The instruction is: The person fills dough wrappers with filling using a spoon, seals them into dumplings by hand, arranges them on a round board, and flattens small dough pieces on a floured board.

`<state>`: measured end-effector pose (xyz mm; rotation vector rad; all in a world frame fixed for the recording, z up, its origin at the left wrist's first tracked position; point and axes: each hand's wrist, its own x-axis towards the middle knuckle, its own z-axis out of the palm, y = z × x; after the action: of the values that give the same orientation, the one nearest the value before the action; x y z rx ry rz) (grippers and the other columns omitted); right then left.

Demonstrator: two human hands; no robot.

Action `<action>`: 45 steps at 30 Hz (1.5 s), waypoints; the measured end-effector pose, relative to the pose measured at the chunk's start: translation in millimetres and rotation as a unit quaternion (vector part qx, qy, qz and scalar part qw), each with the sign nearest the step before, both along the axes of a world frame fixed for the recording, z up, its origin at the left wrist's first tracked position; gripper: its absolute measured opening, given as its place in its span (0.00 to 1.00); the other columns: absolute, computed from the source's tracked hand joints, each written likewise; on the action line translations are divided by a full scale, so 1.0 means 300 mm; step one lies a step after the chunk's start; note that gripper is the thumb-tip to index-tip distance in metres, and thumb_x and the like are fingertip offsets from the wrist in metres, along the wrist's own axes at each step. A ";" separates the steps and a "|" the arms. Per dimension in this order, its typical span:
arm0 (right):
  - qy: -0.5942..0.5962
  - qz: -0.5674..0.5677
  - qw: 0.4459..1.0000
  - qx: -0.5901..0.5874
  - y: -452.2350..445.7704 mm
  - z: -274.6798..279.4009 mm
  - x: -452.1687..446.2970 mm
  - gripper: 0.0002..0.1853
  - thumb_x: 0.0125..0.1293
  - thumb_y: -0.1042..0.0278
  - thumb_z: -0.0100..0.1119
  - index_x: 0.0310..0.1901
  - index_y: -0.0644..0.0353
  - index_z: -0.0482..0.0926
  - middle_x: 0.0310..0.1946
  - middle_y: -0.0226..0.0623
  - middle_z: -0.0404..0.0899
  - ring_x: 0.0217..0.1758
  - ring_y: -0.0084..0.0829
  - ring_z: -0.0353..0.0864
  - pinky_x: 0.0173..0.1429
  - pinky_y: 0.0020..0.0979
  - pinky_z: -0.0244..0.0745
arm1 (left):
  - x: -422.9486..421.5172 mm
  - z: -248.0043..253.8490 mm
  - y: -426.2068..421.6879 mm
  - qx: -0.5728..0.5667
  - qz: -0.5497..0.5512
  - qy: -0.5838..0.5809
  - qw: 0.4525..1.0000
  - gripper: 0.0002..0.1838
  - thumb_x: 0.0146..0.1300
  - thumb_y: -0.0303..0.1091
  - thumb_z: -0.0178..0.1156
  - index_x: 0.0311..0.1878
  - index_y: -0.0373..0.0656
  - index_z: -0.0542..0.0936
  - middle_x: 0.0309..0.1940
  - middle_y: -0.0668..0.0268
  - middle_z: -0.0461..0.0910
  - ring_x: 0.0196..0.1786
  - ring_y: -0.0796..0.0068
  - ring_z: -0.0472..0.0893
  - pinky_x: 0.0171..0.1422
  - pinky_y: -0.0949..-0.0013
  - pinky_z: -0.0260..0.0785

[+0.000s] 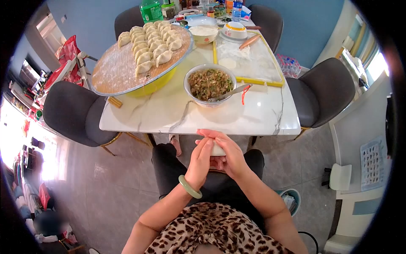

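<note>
Both of my hands are closed around a pale dumpling (217, 150), held over my lap just off the table's front edge. My left hand (200, 157), with a green bangle at its wrist, presses on it from the left. My right hand (232, 155) wraps it from the right, fingers crossing over the top. Much of the dumpling is hidden by my fingers. Beyond them on the table stands a bowl of minced filling (210, 84) with a metal spoon (231, 92) resting in it. Rows of finished dumplings (145, 67) lie on a round floured tray (112, 72) at the left.
The white marble-patterned table (160, 116) spans the front. On its right lies a yellow-edged board (264, 63) with flour, a dough wrapper (227, 63) and a rolling pin (250, 42). A flour bowl (203, 34) and bottles stand behind. Dark chairs (325, 91) flank the table.
</note>
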<state>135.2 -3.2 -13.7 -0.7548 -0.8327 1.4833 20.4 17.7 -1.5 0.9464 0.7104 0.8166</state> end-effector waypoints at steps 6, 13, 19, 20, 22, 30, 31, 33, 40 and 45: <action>0.022 -0.016 0.999 -0.032 -0.001 -0.030 -0.021 0.21 0.69 0.69 0.33 0.59 0.69 0.68 0.60 0.43 0.68 0.59 0.36 0.72 0.60 0.31 0.71 | -0.004 0.000 0.010 -0.094 -0.030 0.012 0.995 0.19 0.73 0.42 0.36 0.47 0.37 0.72 0.28 0.64 0.77 0.24 0.77 0.76 0.28 0.77 0.71; 0.066 -0.044 0.994 -0.077 -0.017 -0.029 -0.053 0.18 0.67 0.70 0.34 0.51 0.68 0.72 0.54 0.47 0.74 0.55 0.38 0.75 0.58 0.31 0.72 | -0.009 -0.093 0.000 -0.053 0.010 0.032 0.998 0.20 0.73 0.45 0.38 0.43 0.38 0.74 0.30 0.63 0.77 0.24 0.76 0.77 0.28 0.74 0.72; 0.152 -0.094 0.984 0.003 -0.049 -0.027 -0.138 0.18 0.62 0.71 0.34 0.47 0.68 0.72 0.45 0.49 0.77 0.49 0.35 0.77 0.53 0.28 0.72 | 0.010 -0.030 -0.102 0.178 0.139 0.062 0.972 0.12 0.69 0.37 0.49 0.39 0.40 0.78 0.27 0.70 0.78 0.29 0.82 0.76 0.30 0.73 0.68; 0.139 -0.092 0.986 0.022 -0.047 -0.036 -0.137 0.18 0.63 0.70 0.34 0.47 0.68 0.72 0.44 0.49 0.77 0.49 0.36 0.77 0.56 0.30 0.71 | 0.012 -0.021 -0.104 0.164 0.144 0.054 0.974 0.09 0.67 0.34 0.51 0.36 0.41 0.78 0.25 0.67 0.77 0.27 0.74 0.77 0.31 0.67 0.68; 0.125 -0.091 0.987 0.052 -0.021 -0.048 -0.125 0.18 0.63 0.69 0.35 0.47 0.69 0.71 0.44 0.48 0.77 0.50 0.36 0.77 0.58 0.32 0.69 | 0.001 -0.023 -0.057 0.117 0.103 0.033 0.987 0.11 0.68 0.36 0.49 0.37 0.41 0.77 0.26 0.66 0.77 0.26 0.74 0.77 0.30 0.68 0.68; 0.041 -0.009 0.999 -0.012 -0.001 0.006 -0.059 0.20 0.70 0.61 0.33 0.53 0.64 0.70 0.50 0.40 0.76 0.39 0.21 0.75 0.27 0.15 0.66 | -0.036 0.015 0.016 -0.075 -0.039 -0.056 0.995 0.18 0.72 0.44 0.40 0.40 0.40 0.74 0.26 0.63 0.76 0.21 0.74 0.75 0.24 0.73 0.69; 0.030 -0.030 0.999 -0.001 -0.001 0.009 -0.067 0.19 0.69 0.61 0.35 0.52 0.63 0.71 0.48 0.35 0.78 0.30 0.13 0.72 0.19 0.13 0.57 | -0.024 0.016 0.004 -0.070 0.001 -0.032 0.997 0.18 0.73 0.43 0.40 0.39 0.39 0.74 0.27 0.63 0.77 0.22 0.75 0.75 0.24 0.75 0.69; 0.019 -0.036 0.999 -0.008 -0.012 0.003 -0.074 0.19 0.69 0.63 0.34 0.51 0.63 0.72 0.47 0.37 0.78 0.33 0.15 0.73 0.24 0.14 0.62 | -0.023 0.019 -0.014 -0.066 0.043 -0.008 0.997 0.19 0.73 0.42 0.39 0.39 0.39 0.75 0.28 0.64 0.77 0.22 0.77 0.75 0.24 0.77 0.68; 0.033 -0.097 0.994 0.050 -0.079 -0.028 -0.142 0.18 0.63 0.69 0.34 0.49 0.68 0.70 0.46 0.51 0.76 0.50 0.37 0.76 0.55 0.32 0.72 | -0.060 -0.015 -0.069 0.062 0.052 0.049 0.995 0.14 0.70 0.34 0.42 0.35 0.38 0.74 0.25 0.67 0.73 0.23 0.79 0.73 0.22 0.76 0.66; -0.002 -0.087 0.992 0.092 -0.068 -0.074 -0.110 0.19 0.67 0.66 0.36 0.53 0.68 0.68 0.50 0.48 0.74 0.50 0.37 0.76 0.58 0.35 0.70 | -0.048 -0.020 -0.059 0.009 0.048 0.021 0.999 0.12 0.70 0.35 0.43 0.36 0.40 0.73 0.25 0.69 0.73 0.26 0.80 0.73 0.27 0.74 0.65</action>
<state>102.2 -23.6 -36.0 -0.6741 -0.8708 1.2318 5.9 0.0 -7.4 0.9536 0.7899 0.8903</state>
